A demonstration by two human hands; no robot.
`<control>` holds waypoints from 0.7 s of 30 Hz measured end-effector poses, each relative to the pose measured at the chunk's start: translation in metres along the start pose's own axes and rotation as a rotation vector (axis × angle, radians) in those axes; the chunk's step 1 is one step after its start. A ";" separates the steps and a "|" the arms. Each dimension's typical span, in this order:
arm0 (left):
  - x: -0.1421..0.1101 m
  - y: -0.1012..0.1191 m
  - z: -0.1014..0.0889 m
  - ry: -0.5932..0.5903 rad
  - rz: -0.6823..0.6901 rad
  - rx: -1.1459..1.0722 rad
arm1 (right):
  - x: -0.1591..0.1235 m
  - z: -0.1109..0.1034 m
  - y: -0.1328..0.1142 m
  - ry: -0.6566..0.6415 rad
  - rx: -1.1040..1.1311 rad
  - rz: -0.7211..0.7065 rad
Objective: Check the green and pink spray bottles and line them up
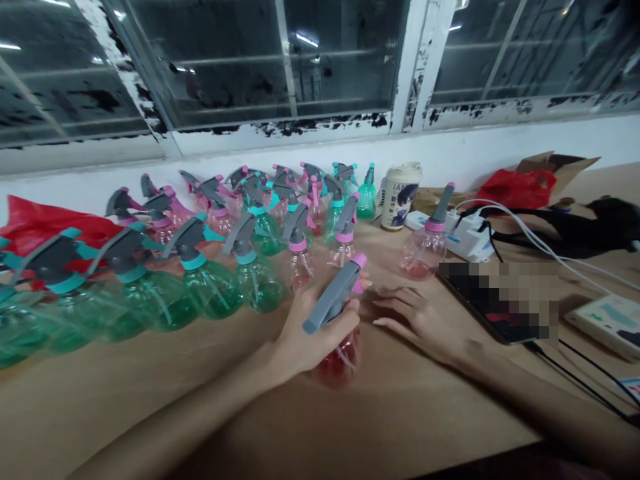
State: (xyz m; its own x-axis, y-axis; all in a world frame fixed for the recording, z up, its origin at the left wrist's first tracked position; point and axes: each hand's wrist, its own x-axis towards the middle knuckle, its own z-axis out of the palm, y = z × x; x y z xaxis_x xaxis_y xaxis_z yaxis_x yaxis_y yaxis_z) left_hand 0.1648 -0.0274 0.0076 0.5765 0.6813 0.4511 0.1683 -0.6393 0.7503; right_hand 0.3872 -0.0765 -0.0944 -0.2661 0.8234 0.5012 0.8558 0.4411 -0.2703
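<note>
A pink spray bottle (337, 367) with a grey and pink trigger head stands on the table in front of me. My left hand (310, 327) is wrapped round its neck, just under the head. To the right of it, my right hand (413, 320) hovers low over or rests on the table, fingers stretched out and holding nothing. Beyond the right hand is another pink spray bottle (423, 253). On the left, green spray bottles (210, 290) with turquoise collars form a row, and more pink and green ones crowd behind them.
A paper coffee cup (400, 197) stands near the wall. At right lie a phone (475, 300), a power strip with white chargers (470, 237), cables, a white box (607, 323) and a black cloth (575, 227). Red plastic bags (517, 189) lie at both sides.
</note>
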 end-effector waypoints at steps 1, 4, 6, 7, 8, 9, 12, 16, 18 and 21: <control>0.002 0.000 -0.003 -0.011 0.008 0.009 | -0.001 0.002 0.003 -0.005 -0.009 0.005; 0.007 -0.003 -0.012 -0.065 0.044 0.007 | -0.001 0.007 0.001 -0.027 -0.020 0.007; 0.009 -0.005 -0.017 -0.109 0.043 -0.034 | 0.001 0.010 -0.005 -0.027 -0.019 0.005; 0.010 -0.005 -0.019 -0.122 0.031 -0.055 | 0.001 0.011 -0.008 -0.026 -0.017 0.004; 0.010 -0.006 -0.021 -0.126 0.020 -0.067 | 0.002 0.012 -0.010 -0.029 -0.014 0.003; 0.010 -0.006 -0.022 -0.120 0.016 -0.064 | 0.003 0.013 -0.012 -0.033 -0.013 0.004; 0.012 -0.004 -0.022 -0.096 0.052 -0.015 | 0.003 0.016 -0.012 -0.043 -0.019 0.001; 0.015 -0.001 -0.021 -0.070 0.094 0.005 | 0.003 0.020 -0.008 -0.029 -0.045 -0.027; 0.016 0.000 -0.020 -0.071 0.105 0.023 | 0.003 0.020 -0.008 -0.038 -0.064 -0.039; 0.016 -0.002 -0.020 -0.094 0.116 0.055 | 0.005 0.020 -0.010 -0.060 -0.070 -0.041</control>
State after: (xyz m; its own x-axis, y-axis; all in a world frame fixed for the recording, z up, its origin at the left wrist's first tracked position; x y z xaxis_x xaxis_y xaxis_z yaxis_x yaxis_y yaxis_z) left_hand 0.1574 -0.0080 0.0228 0.6669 0.5665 0.4841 0.1381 -0.7324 0.6668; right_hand 0.3686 -0.0698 -0.1058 -0.3256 0.8259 0.4603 0.8722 0.4503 -0.1911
